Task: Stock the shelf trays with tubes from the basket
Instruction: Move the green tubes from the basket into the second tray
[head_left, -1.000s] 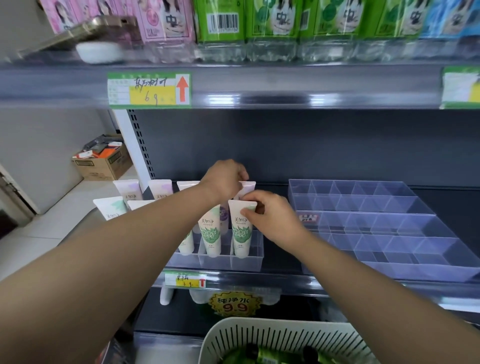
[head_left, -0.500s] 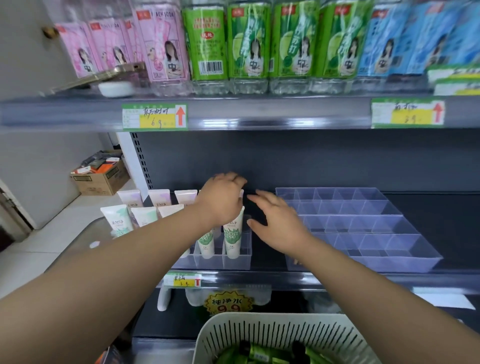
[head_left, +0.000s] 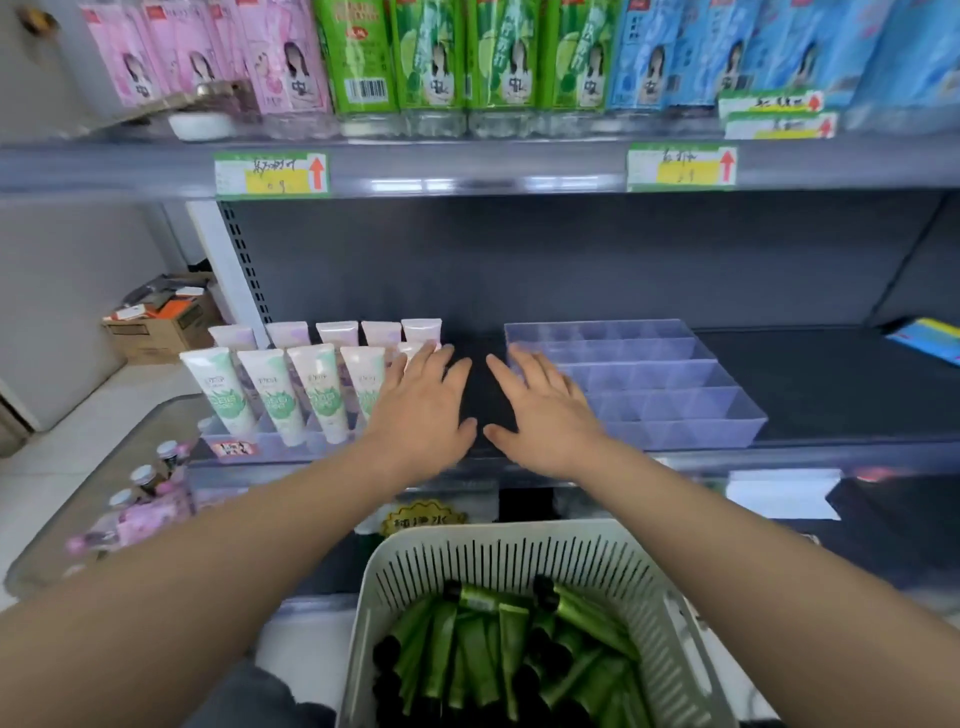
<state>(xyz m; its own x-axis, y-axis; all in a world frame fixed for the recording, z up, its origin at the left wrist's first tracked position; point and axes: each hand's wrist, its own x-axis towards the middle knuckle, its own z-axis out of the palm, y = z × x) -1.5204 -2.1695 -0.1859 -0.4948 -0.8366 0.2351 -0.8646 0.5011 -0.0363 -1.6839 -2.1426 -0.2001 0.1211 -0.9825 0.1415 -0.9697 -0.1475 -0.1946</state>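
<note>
Both hands are flat out over the shelf (head_left: 831, 384), palms down, fingers straight and a bit spread, nothing held in either one. The left hand (head_left: 421, 410) sits just at 9 o'clock of the dark gap between the two trays, and its fingertips overlap the right end of the filled tray (head_left: 260, 448). I can't tell if they actually touch a tube there. The right hand (head_left: 545, 410) is at 3 o'clock of that gap, with its outer fingers in front of the near-left corner of the empty tray (head_left: 675, 410).

The filled tray holds white tubes (head_left: 270, 395) standing cap-down in rows, green print in front and pale purple ones behind. The empty tray is clear plastic, split into lots of little compartments, none with a tube in it.

Down at 6 o'clock is the basket (head_left: 498, 535), white and slotted, with a pile of green tubes (head_left: 498, 639) with black caps lying every which way inside.

Up at 12 o'clock the upper shelf carries drink bottles (head_left: 431, 57) in pink, green and blue labels, with a price tag (head_left: 271, 174) on the edge. At 9 o'clock there's a cardboard box (head_left: 161, 327) on the floor, and pink-labelled bottles (head_left: 145, 493) at about 8.
</note>
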